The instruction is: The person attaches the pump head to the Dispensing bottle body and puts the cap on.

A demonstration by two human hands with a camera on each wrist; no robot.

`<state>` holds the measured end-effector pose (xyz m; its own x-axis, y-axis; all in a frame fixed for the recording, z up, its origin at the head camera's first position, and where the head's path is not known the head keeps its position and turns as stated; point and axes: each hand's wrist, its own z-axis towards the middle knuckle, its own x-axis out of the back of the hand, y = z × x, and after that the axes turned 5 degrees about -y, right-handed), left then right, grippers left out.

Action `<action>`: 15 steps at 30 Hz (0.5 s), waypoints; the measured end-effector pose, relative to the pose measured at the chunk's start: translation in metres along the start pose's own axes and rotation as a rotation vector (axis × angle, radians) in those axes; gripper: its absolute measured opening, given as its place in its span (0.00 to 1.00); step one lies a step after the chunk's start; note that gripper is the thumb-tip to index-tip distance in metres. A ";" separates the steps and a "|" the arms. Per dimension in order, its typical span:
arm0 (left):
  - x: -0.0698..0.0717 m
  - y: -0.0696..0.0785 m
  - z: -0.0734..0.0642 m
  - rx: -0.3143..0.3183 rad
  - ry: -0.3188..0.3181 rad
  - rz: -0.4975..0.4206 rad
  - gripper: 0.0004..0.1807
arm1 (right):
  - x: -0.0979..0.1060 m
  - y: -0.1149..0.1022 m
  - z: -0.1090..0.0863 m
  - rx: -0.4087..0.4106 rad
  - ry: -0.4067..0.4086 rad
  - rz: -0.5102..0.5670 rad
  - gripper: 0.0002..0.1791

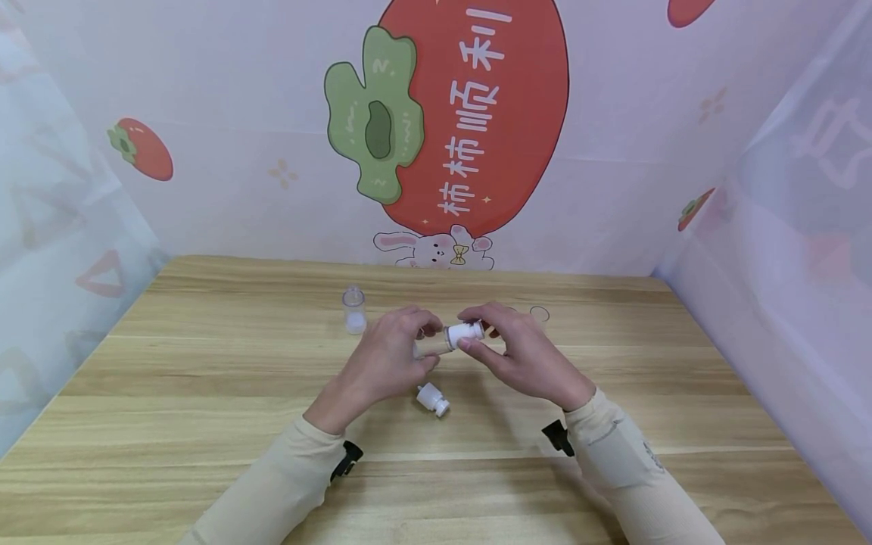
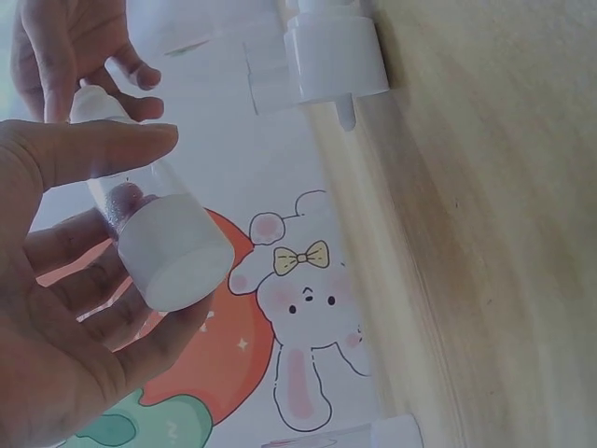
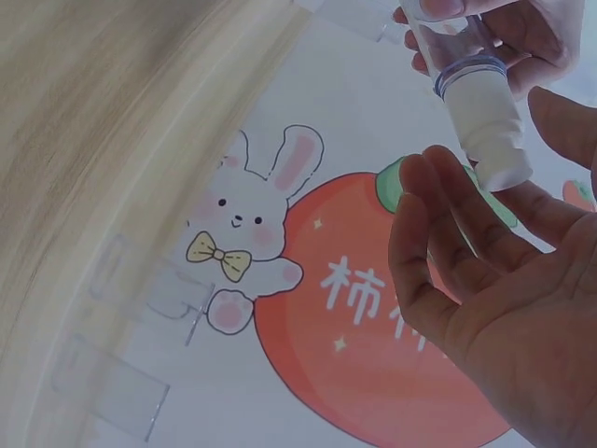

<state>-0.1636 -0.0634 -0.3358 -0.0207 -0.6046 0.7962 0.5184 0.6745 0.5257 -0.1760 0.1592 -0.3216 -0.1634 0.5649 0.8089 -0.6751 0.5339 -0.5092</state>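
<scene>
My left hand [image 1: 391,352] grips a small clear bottle with a thick white base [image 2: 177,252], its thumb and fingers round the see-through body. The bottle lies tilted over the table, with a white pump top [image 1: 465,333] at its right end. Around that top my right hand [image 1: 527,352] holds its fingers loosely spread. In the right wrist view, the white top [image 3: 485,126] sits between the right thumb and the fingertips, with gaps showing. Below the hands a second white pump top [image 1: 432,399] lies on the wooden table, a short tube [image 2: 345,112] sticking out of it.
Left of the hands a clear bottle with white in its base [image 1: 354,312] stands on the wooden table [image 1: 225,363]. Clear round caps [image 1: 540,313] lie behind the right hand, showing as clear cylinders [image 3: 112,387] from the right wrist. A printed cloth backdrop [image 1: 259,204] borders the table.
</scene>
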 end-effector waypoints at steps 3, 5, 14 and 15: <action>0.001 -0.001 0.000 0.010 -0.018 -0.031 0.18 | 0.000 0.000 0.000 0.016 -0.003 0.002 0.19; 0.001 -0.002 0.001 0.015 -0.026 -0.048 0.18 | 0.000 -0.001 -0.001 0.027 0.000 0.002 0.20; 0.002 -0.002 0.001 0.027 -0.038 -0.079 0.18 | -0.001 0.001 0.000 0.084 0.007 -0.030 0.22; 0.002 -0.002 0.001 0.028 -0.040 -0.081 0.18 | -0.001 0.001 0.000 0.084 0.006 -0.035 0.22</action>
<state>-0.1651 -0.0658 -0.3349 -0.0958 -0.6408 0.7617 0.4896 0.6360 0.5965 -0.1760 0.1592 -0.3227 -0.1346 0.5509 0.8236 -0.7382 0.4987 -0.4543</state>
